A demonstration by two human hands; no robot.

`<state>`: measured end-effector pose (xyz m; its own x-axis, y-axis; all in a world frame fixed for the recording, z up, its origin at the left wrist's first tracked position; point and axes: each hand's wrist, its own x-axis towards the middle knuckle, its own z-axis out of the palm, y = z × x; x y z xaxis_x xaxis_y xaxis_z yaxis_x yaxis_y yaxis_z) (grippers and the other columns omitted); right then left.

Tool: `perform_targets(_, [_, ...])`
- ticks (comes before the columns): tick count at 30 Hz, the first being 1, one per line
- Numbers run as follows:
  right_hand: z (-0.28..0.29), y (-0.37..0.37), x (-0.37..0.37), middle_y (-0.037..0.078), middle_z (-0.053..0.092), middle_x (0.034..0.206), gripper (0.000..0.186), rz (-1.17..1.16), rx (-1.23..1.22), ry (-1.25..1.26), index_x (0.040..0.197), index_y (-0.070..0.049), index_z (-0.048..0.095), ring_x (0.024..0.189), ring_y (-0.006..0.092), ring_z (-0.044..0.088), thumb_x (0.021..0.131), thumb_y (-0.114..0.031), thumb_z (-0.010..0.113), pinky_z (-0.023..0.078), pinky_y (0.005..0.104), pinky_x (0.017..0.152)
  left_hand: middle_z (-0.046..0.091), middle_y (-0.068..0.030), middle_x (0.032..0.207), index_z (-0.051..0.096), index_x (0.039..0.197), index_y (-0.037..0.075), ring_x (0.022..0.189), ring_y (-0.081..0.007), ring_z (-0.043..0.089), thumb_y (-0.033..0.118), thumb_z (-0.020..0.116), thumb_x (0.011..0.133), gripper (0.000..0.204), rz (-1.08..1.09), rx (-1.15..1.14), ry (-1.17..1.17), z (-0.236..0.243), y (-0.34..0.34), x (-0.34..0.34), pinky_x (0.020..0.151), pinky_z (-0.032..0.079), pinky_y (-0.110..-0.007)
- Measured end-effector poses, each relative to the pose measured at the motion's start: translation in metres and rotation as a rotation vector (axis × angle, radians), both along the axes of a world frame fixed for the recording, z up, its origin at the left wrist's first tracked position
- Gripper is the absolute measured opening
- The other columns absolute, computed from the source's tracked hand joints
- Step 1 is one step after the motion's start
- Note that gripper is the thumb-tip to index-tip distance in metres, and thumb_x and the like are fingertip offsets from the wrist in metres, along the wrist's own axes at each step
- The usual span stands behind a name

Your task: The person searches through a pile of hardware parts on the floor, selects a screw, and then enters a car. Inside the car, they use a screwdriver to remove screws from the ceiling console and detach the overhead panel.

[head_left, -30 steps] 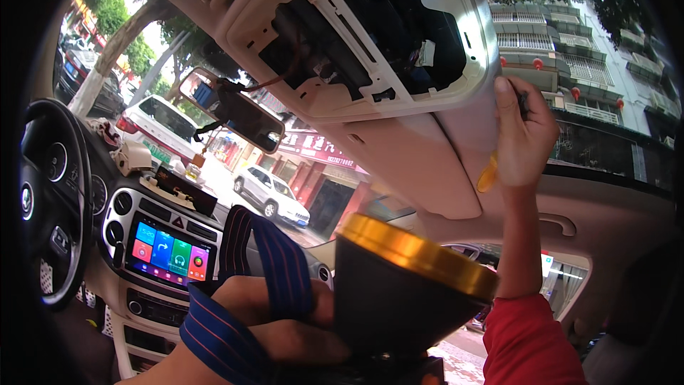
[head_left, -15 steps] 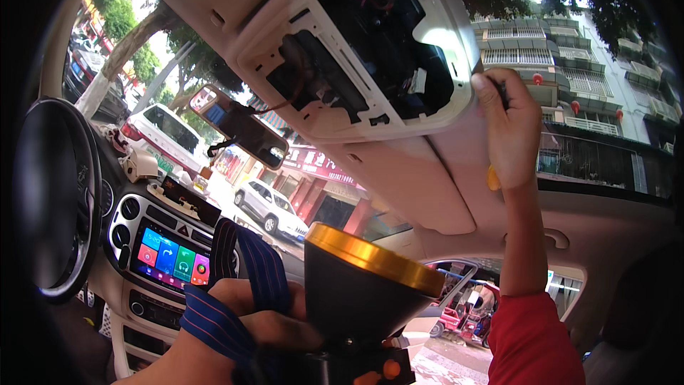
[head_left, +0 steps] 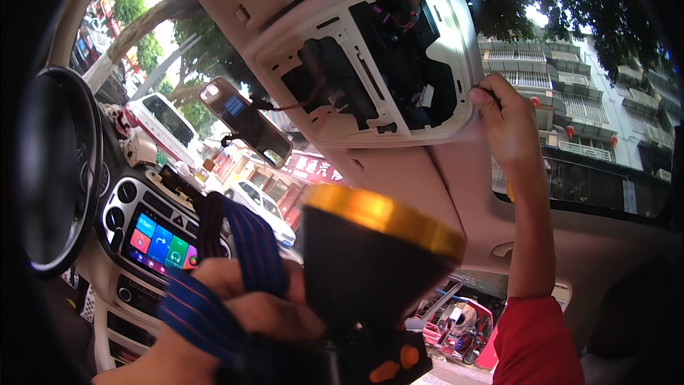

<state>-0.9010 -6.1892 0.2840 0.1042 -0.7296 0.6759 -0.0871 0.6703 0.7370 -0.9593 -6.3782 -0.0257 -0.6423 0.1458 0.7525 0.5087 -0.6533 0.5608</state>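
Left hand: closed around the blue striped strap and the black body of a lamp with a gold rim, held low, well below the roof opening. Lamp head tipped up toward that opening, seemingly to throw light into it; strap looped over the fingers, likely to keep the lamp from slipping.

Right hand: raised to the right edge of the roof opening, fingertips pinched on something thin and dark at the rim, too small to identify. A yellow object, perhaps a tool handle, peeping out just behind the wrist, below the opening's right corner. Red sleeve far below, arm stretched straight up to reach.

Roof opening itself: cover off, pale frame in place, dark cavity with wiring and a purple bit exposed. Rear-view mirror hanging just left of the opening. Steering wheel and dashboard screen well below and left. Street, parked cars and buildings beyond the windscreen.
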Motion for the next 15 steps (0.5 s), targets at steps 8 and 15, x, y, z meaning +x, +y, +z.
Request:
perform_targets(8, [-0.002,-0.021,0.014,0.003,0.053,0.062,0.023,0.058,-0.082,-0.083,0.092,0.000,0.064,0.058,0.0089,0.045,0.098,-0.022,0.064,0.039,0.0279,0.054,0.072,-0.0078,0.086,0.072,0.092,-0.003,0.085,-0.0176,0.070,-0.004,0.063,0.068,0.026,-0.226,0.079,-0.232,-0.018,-0.020,0.000,0.083,0.053,-0.027])
perform_targets(15, [-0.077,-0.034,0.004,-0.002,0.058,0.068,0.020,0.214,-0.018,-0.488,0.093,-0.001,0.068,0.060,0.0033,0.049,0.100,-0.018,0.061,0.038,0.0213,0.053,0.072,-0.0068,0.085,0.072,0.092,-0.004,0.085,-0.0170,0.070,-0.006,0.063,0.067,0.027,-0.033,0.051,-0.404,-0.084,-0.051,-0.008,0.082,0.052,-0.027])
